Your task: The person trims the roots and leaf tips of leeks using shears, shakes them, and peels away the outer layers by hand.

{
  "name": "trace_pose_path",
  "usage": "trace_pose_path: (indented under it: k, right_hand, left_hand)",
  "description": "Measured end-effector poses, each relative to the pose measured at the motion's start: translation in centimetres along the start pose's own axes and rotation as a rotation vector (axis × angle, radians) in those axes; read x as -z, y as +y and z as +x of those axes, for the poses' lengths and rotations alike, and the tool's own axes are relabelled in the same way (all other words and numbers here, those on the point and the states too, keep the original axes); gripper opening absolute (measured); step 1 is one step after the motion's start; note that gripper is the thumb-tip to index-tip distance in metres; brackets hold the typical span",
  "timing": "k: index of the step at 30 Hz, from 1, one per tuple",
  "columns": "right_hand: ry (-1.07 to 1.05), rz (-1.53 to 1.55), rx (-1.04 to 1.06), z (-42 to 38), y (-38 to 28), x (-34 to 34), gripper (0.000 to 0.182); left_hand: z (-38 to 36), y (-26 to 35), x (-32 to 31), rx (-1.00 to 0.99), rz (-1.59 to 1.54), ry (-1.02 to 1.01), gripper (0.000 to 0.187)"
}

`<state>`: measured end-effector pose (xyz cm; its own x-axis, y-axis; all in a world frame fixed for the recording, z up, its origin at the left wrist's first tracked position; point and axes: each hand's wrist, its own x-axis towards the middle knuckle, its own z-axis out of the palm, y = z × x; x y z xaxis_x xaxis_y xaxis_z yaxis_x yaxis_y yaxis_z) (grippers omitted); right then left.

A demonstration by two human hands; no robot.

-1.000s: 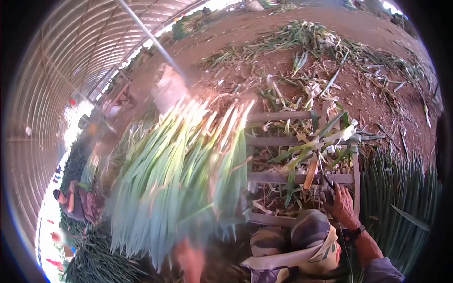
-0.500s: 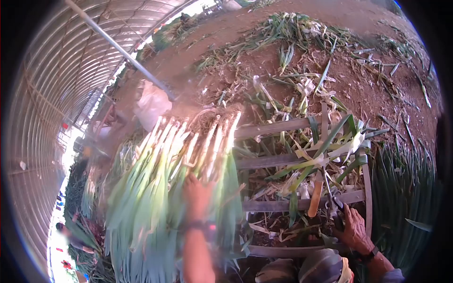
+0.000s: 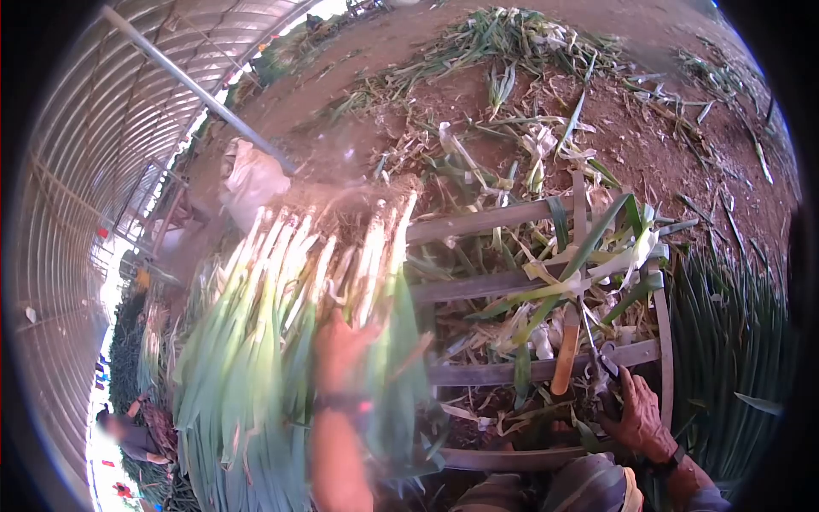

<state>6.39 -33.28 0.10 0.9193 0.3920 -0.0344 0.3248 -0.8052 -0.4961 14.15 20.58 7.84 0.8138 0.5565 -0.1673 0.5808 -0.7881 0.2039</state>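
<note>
Has carried the left hand [image 3: 341,346], since one second ago, from down by the leaf tips up to where green blades meet pale shanks on the long green onions [image 3: 277,282]. Keeps the right hand [image 3: 641,418] in much the same spot, at the right side of the slatted rack [image 3: 486,374].

Shows, in the head view, the onions spread as a broad layer left of the bare slats, apparently over the rack's left part, directly beneath the left hand. Runs them lengthwise away from the body: leaf ends near, roots far, leaning slightly right at the root end. Points the left forearm along nearly that axis; sets the left hand much the nearer, with the right well apart across the slats.

Rests the left fingers on or among the shanks; cannot tell, through the blur, whether clasping any or merely pressing. Curls the right hand around the grip of a black-handled metal tool [image 3: 606,363], just beside an orange-brown wooden handle [image 3: 565,358] and near loose leaves [image 3: 589,256]. Includes, too, a pale sack [image 3: 254,175] beyond the roots.
</note>
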Motion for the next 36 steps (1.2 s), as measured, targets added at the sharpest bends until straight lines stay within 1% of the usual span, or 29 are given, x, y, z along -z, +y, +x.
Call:
trace_pose_path:
  k: [1,4,6,7,11,14,15,18,19,20,22,23,25,27,28,30,32,33,36]
  right_hand:
    - [0.006,-0.001,0.002,0.0,0.0,-0.1,0.099]
    - [-0.045,0.027,-0.037,-0.1,0.0,0.2,0.100]
    - [-0.039,0.050,-0.038,-0.1,0.0,0.4,0.100]
    - [-0.041,0.065,-0.041,-0.2,-0.1,0.4,0.100]
    - [-0.033,0.058,-0.057,-0.2,-0.4,0.4,0.099]
    - [-0.014,0.067,-0.041,-0.3,-0.3,0.3,0.098]
    - [-0.020,0.067,-0.051,-0.2,-0.3,0.4,0.098]
    - [-0.042,0.064,-0.064,-0.5,-0.4,0.6,0.096]
    - [-0.044,0.062,-0.065,-0.3,-0.3,0.6,0.095]
    - [-0.035,0.064,-0.059,-0.2,-0.2,0.5,0.096]
    - [-0.028,0.063,-0.053,-0.4,0.1,0.1,0.099]
    - [-0.012,0.043,-0.029,-0.5,0.3,0.1,0.099]
    - [-0.014,0.060,-0.041,-0.3,0.2,0.3,0.100]
    - [-0.012,0.065,-0.046,-0.5,0.1,0.2,0.100]
    - [-0.031,0.068,-0.065,-0.5,0.0,0.4,0.101]
    - [-0.065,0.076,-0.098,-0.3,-0.3,0.8,0.102]
    - [-0.054,0.013,-0.088,-0.2,-0.6,1.0,0.103]
    - [-0.048,-0.020,-0.089,-0.3,-0.7,1.0,0.104]
    - [0.032,-0.074,-0.006,-0.5,-1.1,1.3,0.094]
  left_hand:
    - [0.0,0.2,0.2,0.007,0.040,-0.040,0.098]
    - [-0.1,-1.5,0.2,0.007,-0.056,-0.103,0.107]
    - [-1.6,-3.0,-0.5,-0.026,-0.271,-0.042,0.112]
    - [-2.3,-3.1,-0.6,0.037,-0.376,-0.088,0.118]
    - [-3.3,-2.4,0.0,0.082,-0.277,-0.117,0.120]
    - [-4.7,-1.0,-0.3,0.121,-0.165,-0.208,0.121]
    - [-5.3,-1.3,-1.0,0.085,-0.166,-0.209,0.121]
    - [-8.8,0.8,-1.0,0.020,-0.243,-0.332,0.119]
    - [-10.0,1.4,-1.5,-0.080,-0.197,-0.261,0.118]
    - [-11.1,2.0,-1.5,-0.023,-0.240,-0.350,0.115]
    - [-13.1,3.3,-1.9,-0.094,-0.262,-0.327,0.115]
    - [-13.7,4.1,-1.3,-0.049,-0.277,-0.403,0.118]
    - [-13.7,4.3,-0.9,0.003,-0.470,-0.388,0.120]
    - [-12.8,3.1,-0.7,0.038,-0.596,-0.363,0.119]
    - [-11.8,2.1,-0.9,0.053,-0.578,-0.294,0.110]
    - [-9.6,0.8,0.0,0.125,-0.422,-0.287,0.092]
    - [-7.0,-3.7,-3.3,0.066,-0.294,-0.107,0.080]
    - [-6.3,-4.9,-4.6,0.034,-0.229,-0.021,0.074]
    - [-9.7,2.3,-2.2,0.022,0.006,0.094,0.067]
